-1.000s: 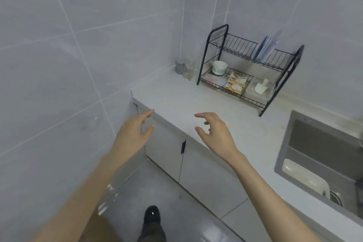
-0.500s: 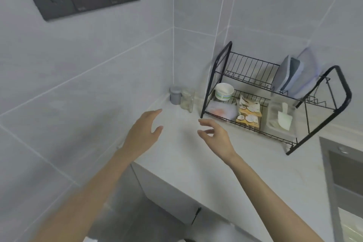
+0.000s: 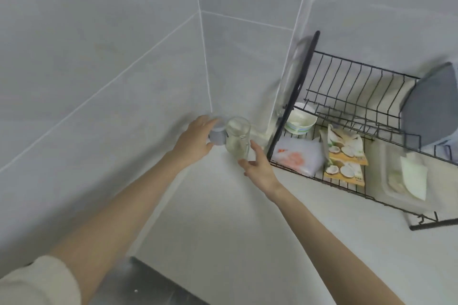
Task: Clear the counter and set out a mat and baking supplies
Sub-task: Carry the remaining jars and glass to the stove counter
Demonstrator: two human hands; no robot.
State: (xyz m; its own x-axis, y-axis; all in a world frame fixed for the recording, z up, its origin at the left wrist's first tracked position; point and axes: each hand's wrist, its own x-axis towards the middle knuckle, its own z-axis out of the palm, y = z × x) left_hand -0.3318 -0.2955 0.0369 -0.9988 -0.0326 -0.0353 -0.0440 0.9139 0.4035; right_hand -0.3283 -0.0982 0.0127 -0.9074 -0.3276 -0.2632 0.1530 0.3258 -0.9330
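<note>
Two hands reached into the far corner of one white counter (image 3: 223,218), where two vessels stood touching. The left hand (image 3: 195,140) curled round one small grey cup (image 3: 218,138) against the left wall. The right hand (image 3: 257,166) lay spread, thumb and fingers either side of one clear glass (image 3: 238,137), not closed on it. Just right stood one black wire rack (image 3: 297,96) holding one bowl (image 3: 301,119), one plastic bag (image 3: 297,156) and two coconut packets (image 3: 345,153). Bare counter stretched near the arms to its front edge.
</note>
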